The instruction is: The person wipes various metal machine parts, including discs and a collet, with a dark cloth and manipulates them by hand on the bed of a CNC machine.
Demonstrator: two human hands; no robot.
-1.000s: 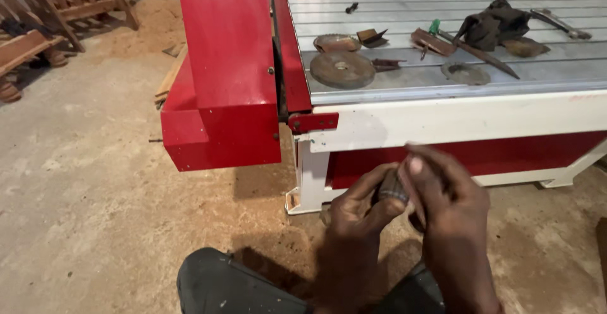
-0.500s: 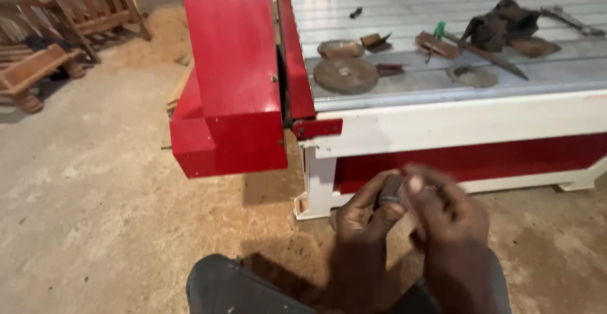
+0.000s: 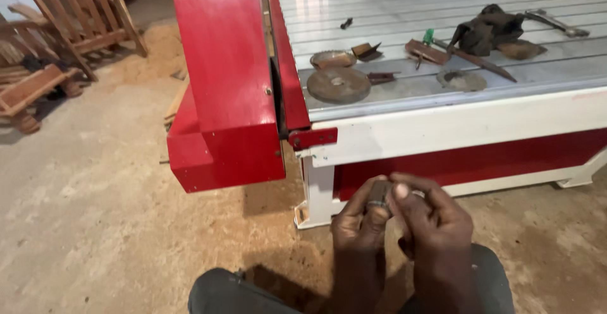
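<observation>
My left hand point(image 3: 355, 229) and my right hand point(image 3: 433, 225) meet low in the view, in front of my knees. Together their fingertips pinch a small dark metal part point(image 3: 379, 194), mostly hidden by the fingers. Both hands hover above the dusty floor, just before the white and red base of a big machine table point(image 3: 461, 124).
A red gantry column point(image 3: 231, 80) stands at the table's left end. On the ribbed metal bed lie a rusty disc point(image 3: 338, 84), a shallow dish point(image 3: 332, 59), a metal ring point(image 3: 461, 80), a dark rag point(image 3: 487, 30) and a wrench point(image 3: 556, 22). Wooden chairs point(image 3: 69, 23) stand far left on sawdust.
The view has shifted a little to the right and my hands have sunk slightly lower in the view. They keep hold of the small part.
</observation>
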